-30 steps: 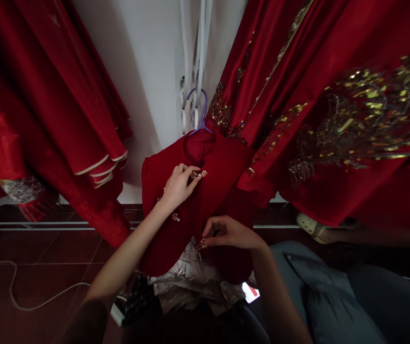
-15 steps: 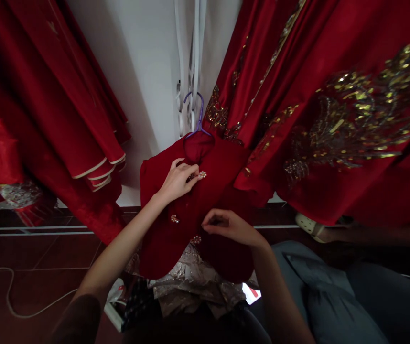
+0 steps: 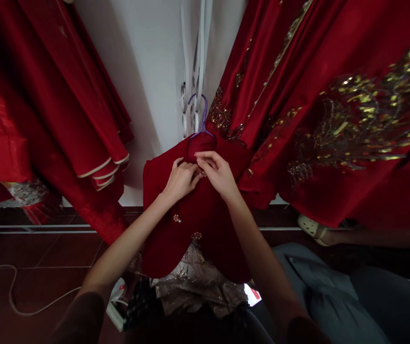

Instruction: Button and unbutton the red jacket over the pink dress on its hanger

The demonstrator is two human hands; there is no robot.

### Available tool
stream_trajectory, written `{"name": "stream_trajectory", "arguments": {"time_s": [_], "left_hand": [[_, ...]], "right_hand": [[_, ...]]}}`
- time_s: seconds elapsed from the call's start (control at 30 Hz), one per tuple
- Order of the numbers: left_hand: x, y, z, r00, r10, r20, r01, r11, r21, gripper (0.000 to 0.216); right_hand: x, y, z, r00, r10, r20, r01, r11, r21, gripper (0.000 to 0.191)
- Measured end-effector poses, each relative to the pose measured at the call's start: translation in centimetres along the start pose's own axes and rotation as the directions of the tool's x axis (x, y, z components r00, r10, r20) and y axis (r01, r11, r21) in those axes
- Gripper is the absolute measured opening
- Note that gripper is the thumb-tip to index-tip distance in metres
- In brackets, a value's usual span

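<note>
Single head-worn camera looks forward and down, close over the work.

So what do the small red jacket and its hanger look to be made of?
Jacket: soft matte red cloth, maybe velvet, since it shows no sheen; beaded metallic buttons glint. Hanger: thin purple hook, probably coated wire or plastic. Left hand and right hand pinch its collar closure.

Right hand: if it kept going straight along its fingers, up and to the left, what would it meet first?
The right hand already has its fingertips against the left hand on the red jacket, so the left hand's fingers come first; depth is hard to judge.
</note>
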State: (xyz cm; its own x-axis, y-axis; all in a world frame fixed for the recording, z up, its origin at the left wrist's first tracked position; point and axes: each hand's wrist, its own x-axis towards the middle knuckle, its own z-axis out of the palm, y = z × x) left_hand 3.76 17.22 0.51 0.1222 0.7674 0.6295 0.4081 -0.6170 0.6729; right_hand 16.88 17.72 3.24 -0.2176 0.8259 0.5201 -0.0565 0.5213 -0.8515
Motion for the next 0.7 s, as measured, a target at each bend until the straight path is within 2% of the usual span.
{"name": "stream_trajectory", "arguments": {"time_s": [0.13, 0.2, 0.3, 0.33, 0.4, 0.47, 0.57, 0.63, 0.7], "left_hand": [[0.0, 0.5, 0.1, 0.984, -0.179, 0.017, 0.178, 0.958, -0.226, 0.014], [-0.2, 0.7, 0.1, 0.978, -0.210, 0.011, 0.204, 0.938, -0.280, 0.013], [-0.5, 0.5, -0.2, 0.968, -0.224, -0.115, 0.184, 0.941, -0.283, 0.012], [-0.7, 0.3, -0.4, 0.965, -0.201, -0.172, 0.160, 0.962, -0.223, 0.014], [-0.8, -0.3, -1.0, 0.961, -0.099, -0.258, 0.108, 0.994, 0.021, 0.023], [-0.8, -1.0, -1.9, 0.954, -0.003, -0.301, 0.103, 0.943, 0.316, 0.035], [-0.8, -1.9, -3.5, 0.923, 0.050, -0.381, 0.192, 0.800, 0.569, 0.051], [-1.0, -2.4, -4.6, 0.907, 0.068, -0.416, 0.228, 0.752, 0.619, 0.055], [-1.3, -2.9, -5.5, 0.894, 0.087, -0.440, 0.234, 0.747, 0.622, 0.055]], "right_hand": [[1.1, 1.3, 0.1, 0.996, 0.092, -0.003, -0.092, 0.996, -0.006, 0.035], [1.5, 2.0, 0.3, 0.994, 0.107, 0.000, -0.107, 0.994, -0.030, 0.044], [1.6, 2.7, 0.6, 0.987, 0.129, -0.091, -0.146, 0.969, -0.202, 0.064], [1.5, 2.9, 0.7, 0.978, 0.133, -0.160, -0.176, 0.939, -0.295, 0.073], [1.3, 3.4, 0.6, 0.945, 0.099, -0.312, -0.246, 0.844, -0.477, 0.089], [1.1, 3.9, 0.1, 0.919, 0.014, -0.394, -0.271, 0.748, -0.606, 0.096], [0.8, 4.7, -1.4, 0.916, -0.110, -0.387, -0.218, 0.672, -0.708, 0.086], [0.5, 4.9, -2.6, 0.919, -0.151, -0.365, -0.185, 0.651, -0.736, 0.073], [0.2, 4.7, -3.9, 0.908, -0.195, -0.371, -0.170, 0.638, -0.751, 0.062]]}}
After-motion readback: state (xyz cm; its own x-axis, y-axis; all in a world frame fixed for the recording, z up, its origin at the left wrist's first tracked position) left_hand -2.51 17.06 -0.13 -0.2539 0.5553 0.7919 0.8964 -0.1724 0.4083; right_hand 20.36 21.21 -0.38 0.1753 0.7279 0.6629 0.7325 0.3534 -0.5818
